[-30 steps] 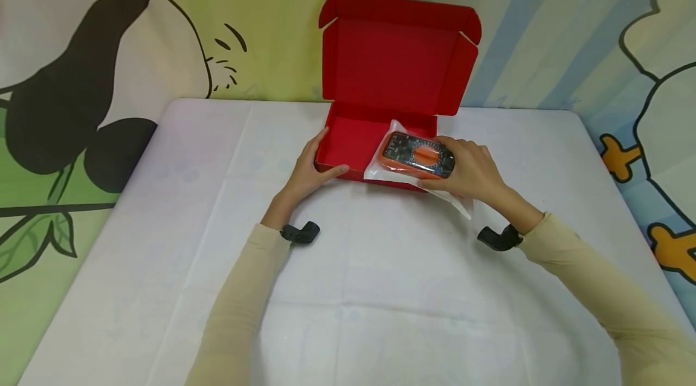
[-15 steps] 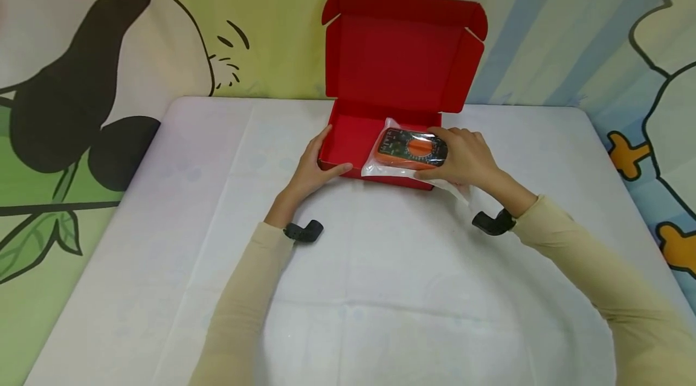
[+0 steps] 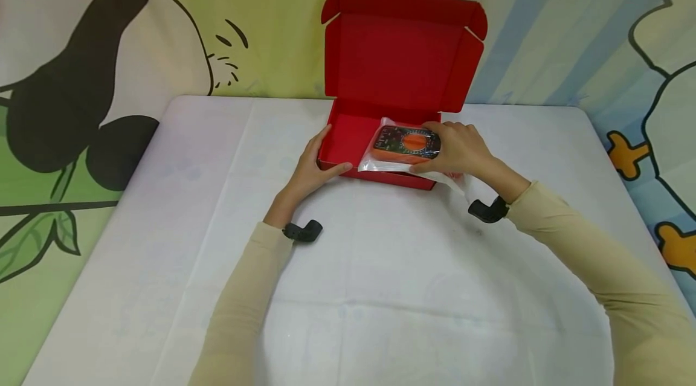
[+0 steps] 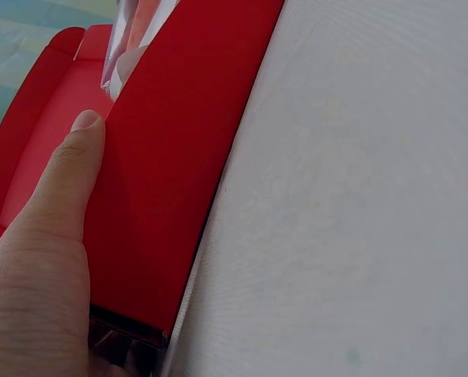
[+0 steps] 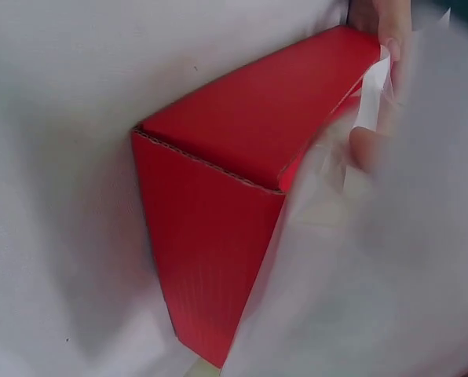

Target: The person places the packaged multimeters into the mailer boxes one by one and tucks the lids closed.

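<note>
A red cardboard box (image 3: 391, 179) stands on the white table with its lid (image 3: 388, 54) raised at the back. My left hand (image 3: 308, 170) grips its front left corner; in the left wrist view the thumb lies against the red wall (image 4: 171, 157). Over the box's right half, my right hand (image 3: 462, 147) holds an orange and black multimeter (image 3: 405, 141) by its right end, dial up. A clear plastic bag (image 3: 375, 164) wraps the meter and trails over the front wall. In the right wrist view the bag (image 5: 320, 298) partly covers the box's corner.
The white cloth-covered table (image 3: 348, 289) spreads in front of the box. Behind it rises a wall hanging (image 3: 272, 29) with cartoon figures, close to the raised lid. Black camera mounts (image 3: 304, 231) sit on both wrists.
My right hand has carried the bagged multimeter a little left and further back over the box. My left hand keeps its grip on the corner.
</note>
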A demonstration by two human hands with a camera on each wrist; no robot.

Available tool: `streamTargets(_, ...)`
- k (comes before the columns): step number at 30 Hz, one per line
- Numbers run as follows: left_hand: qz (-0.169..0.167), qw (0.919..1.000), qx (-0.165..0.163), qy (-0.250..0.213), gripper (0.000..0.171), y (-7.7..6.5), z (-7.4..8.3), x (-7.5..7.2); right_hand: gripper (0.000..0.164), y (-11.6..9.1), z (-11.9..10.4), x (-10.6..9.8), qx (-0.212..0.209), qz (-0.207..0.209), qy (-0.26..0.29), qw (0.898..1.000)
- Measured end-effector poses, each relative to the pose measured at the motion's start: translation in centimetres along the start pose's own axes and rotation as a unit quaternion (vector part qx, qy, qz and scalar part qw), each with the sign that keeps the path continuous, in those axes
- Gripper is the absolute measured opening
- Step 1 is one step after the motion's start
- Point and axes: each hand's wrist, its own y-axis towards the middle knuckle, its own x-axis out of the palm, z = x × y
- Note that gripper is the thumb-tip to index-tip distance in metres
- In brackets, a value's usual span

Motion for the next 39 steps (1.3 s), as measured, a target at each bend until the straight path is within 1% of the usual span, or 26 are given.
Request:
streamTargets(7, -0.003, 1.0, -0.001, -0.004, 0.096, -0.1, 0.0, -0.1, 0.089, 0.7, 0.0, -0.1, -0.01, -0.001, -0.001, 1.0)
streamTargets(14, 0.006, 0.9999, 0.004, -0.011, 0.095, -0.2, -0.1, -0.5, 0.09, 1.8, -0.7, -0.4, -0.02, -0.016, -0.019, 0.999)
streamTargets(20, -0.003, 0.9999, -0.005, -0.012, 0.095, -0.2, -0.2, -0.2, 0.09, 2.3, -1.4, -0.6, -0.01, -0.022, -0.013, 1.0)
streamTargets(24, -0.001, 0.9998, -0.004, -0.017, 0.095, -0.2, -0.2, -0.1, 0.091, 2.7, -1.7, -0.5, -0.011, -0.026, -0.006, 1.0)
streamTargets(29, -0.006, 0.9998, 0.001, -0.019, 0.095, -0.1, -0.3, -0.3, 0.092, 3.4, -2.0, -0.1, -0.018, -0.03, -0.014, 0.999)
streamTargets(34, -0.009, 0.9996, 0.01, -0.024, 0.096, -0.1, -0.3, -0.4, 0.089, 4.2, -2.1, 0.9, -0.041, -0.027, -0.034, 0.998)
streamTargets(39, -0.009, 0.9998, 0.008, -0.018, 0.097, -0.2, -0.4, -0.3, 0.088, 5.1, -2.5, 1.8, -0.043, -0.034, -0.021, 0.998)
